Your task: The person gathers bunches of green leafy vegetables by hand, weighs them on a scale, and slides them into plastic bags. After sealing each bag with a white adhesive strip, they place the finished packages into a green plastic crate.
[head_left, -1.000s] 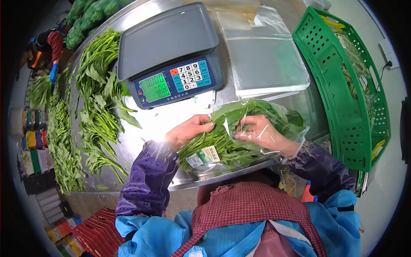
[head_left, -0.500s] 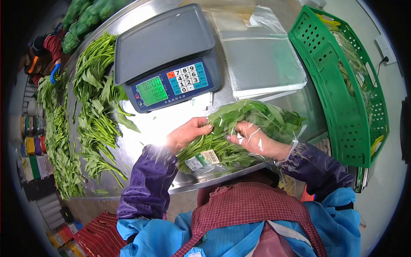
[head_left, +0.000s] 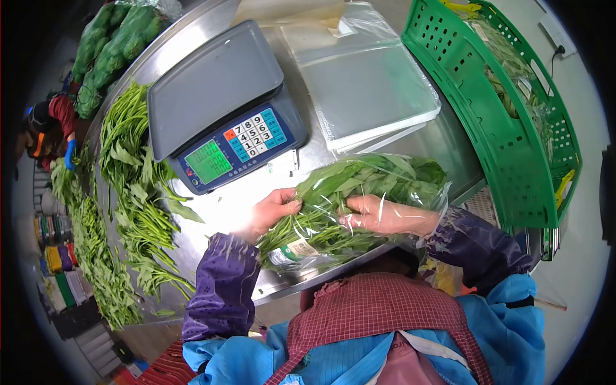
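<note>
A clear plastic bag holds a bunch of leafy greens at the table's front edge, stems towards the left and leaves towards the right. My left hand is closed on the bag at its left side, thumb and fingers pinching the film beside the greens. Inside the bag, reached through its right end, my right hand has its fingers curled on the greens; the fingertips are partly hidden among the leaves. A printed label shows on the bag's lower left.
Beyond my left hand stands a grey scale with a lit green display. Flat clear bags lie stacked beside it. Loose greens line the table's left. A green crate with bagged greens stands right. Far left, a person's blue-gloved hand touches greens.
The view has turned slightly, so the scale and stacked bags sit further left. Both hands keep their hold; the bag's label is now more curved and tilted.
</note>
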### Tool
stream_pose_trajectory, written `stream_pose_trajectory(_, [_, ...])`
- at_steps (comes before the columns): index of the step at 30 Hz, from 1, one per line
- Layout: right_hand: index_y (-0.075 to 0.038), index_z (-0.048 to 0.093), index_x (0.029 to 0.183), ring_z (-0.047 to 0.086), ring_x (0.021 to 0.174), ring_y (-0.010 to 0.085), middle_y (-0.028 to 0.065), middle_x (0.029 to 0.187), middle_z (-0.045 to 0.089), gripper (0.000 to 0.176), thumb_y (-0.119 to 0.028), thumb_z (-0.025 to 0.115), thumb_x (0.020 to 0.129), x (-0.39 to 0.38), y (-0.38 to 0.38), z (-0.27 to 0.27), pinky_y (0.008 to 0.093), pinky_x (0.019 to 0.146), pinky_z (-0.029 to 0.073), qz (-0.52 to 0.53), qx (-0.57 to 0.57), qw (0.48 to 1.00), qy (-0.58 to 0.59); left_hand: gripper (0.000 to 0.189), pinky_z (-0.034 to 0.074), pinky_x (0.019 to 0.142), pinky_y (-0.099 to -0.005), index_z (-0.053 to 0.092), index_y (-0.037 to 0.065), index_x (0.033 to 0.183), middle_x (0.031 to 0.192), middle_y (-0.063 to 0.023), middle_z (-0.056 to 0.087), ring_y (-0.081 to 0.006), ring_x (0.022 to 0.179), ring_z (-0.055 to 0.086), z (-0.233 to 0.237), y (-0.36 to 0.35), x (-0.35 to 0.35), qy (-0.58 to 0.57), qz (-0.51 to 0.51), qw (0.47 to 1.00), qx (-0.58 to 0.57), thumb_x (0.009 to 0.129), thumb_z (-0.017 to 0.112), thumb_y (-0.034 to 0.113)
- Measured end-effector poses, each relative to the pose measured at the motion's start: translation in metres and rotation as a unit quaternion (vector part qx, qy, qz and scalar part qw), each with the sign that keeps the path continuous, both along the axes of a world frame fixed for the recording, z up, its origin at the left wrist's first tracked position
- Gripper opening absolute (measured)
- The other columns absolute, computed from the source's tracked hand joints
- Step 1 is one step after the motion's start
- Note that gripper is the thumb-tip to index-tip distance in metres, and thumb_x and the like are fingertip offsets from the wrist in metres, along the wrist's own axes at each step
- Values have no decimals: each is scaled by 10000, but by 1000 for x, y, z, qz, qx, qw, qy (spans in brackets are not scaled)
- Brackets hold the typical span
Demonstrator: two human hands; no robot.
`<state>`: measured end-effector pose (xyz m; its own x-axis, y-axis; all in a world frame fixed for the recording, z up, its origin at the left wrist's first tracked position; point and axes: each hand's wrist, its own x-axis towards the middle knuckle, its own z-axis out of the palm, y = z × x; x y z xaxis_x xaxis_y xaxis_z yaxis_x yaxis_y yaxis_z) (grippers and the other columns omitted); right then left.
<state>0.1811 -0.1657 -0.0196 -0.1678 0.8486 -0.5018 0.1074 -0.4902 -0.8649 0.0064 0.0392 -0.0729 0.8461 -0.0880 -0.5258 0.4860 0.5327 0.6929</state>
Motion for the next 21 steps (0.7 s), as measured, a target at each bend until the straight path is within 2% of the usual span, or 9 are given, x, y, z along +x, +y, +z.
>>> stream_pose_trajectory(2, [49, 473, 1124, 471, 913, 101, 70, 992, 558, 397, -297, 471, 928, 1, -7, -13, 271, 837, 400, -20, 77, 995, 52, 299, 482, 684, -234, 555, -20, 1044, 887, -39, 622, -93, 726, 579, 1, -2, 2, -21, 7, 1000, -20, 836, 625, 184])
stream_pose_trajectory(5, [47, 472, 1125, 467, 928, 97, 76, 1014, 553, 387, -285, 472, 928, -1, -16, -23, 269, 850, 391, -57, 66, 990, 113, 308, 481, 693, -232, 551, -25, 1064, 917, -43, 625, -93, 739, 584, 6, -5, 2, -7, 37, 998, -41, 843, 614, 181])
stream_pose_trajectory(9, [47, 491, 1070, 489, 892, 101, 70, 945, 568, 353, -275, 476, 926, 0, -16, -8, 272, 807, 406, -59, 46, 996, 45, 400, 481, 707, -257, 500, -40, 1142, 861, -49, 619, -110, 749, 577, 12, -6, 5, 15, 31, 999, 18, 848, 604, 210])
stream_pose_trajectory(11, [28, 515, 848, 526, 719, 171, 107, 783, 570, 381, -349, 495, 901, 1, -12, -8, 332, 655, 429, -94, 46, 994, -5, 570, 441, 829, -314, 360, 1, 1297, 1030, -102, 555, -190, 945, 542, 31, -14, 13, 48, -58, 898, 433, 835, 603, 229])
stream_pose_trajectory(12, [28, 515, 848, 526, 719, 171, 107, 783, 570, 381, -349, 495, 901, 0, -11, -7, 332, 655, 429, -95, 47, 994, -4, 570, 441, 829, -314, 360, 1, 1297, 1030, -102, 555, -190, 945, 542, 36, -22, 13, 49, -59, 898, 433, 835, 603, 229])
stream_pose_trajectory(14, [28, 483, 787, 530, 645, 243, 162, 718, 550, 404, -360, 501, 895, -3, -7, -4, 366, 608, 426, -111, 65, 988, -85, 635, 365, 922, -393, 260, 27, 1353, 1153, -180, 441, -297, 1069, 455, 42, -48, 5, -58, 54, 696, 714, 809, 561, 156])
stream_pose_trajectory(15, [37, 463, 767, 517, 599, 302, 195, 670, 526, 395, -335, 514, 891, -8, -8, -18, 391, 579, 417, -141, 120, 975, -120, 643, 293, 972, -440, 273, 42, 1347, 1232, -214, 349, -363, 1132, 372, 41, -61, 1, -38, 91, 706, 702, 768, 543, 111])
stream_pose_trajectory(18, [41, 455, 756, 495, 569, 334, 204, 643, 509, 391, -322, 529, 883, -10, -2, -11, 410, 559, 406, -138, 114, 975, -130, 629, 267, 980, -436, 282, 32, 1335, 1261, -203, 340, -374, 1151, 343, 5, -76, -9, -30, 74, 645, 760, 757, 528, 68])
stream_pose_trajectory(21, [41, 464, 756, 527, 567, 244, 147, 635, 528, 334, -260, 529, 886, -5, 0, -9, 365, 561, 423, -185, 49, 979, -64, 628, 263, 980, -429, 281, 20, 1331, 1270, -205, 333, -369, 1152, 342, -2, -73, -10, -43, 98, 645, 756, 753, 525, 57])
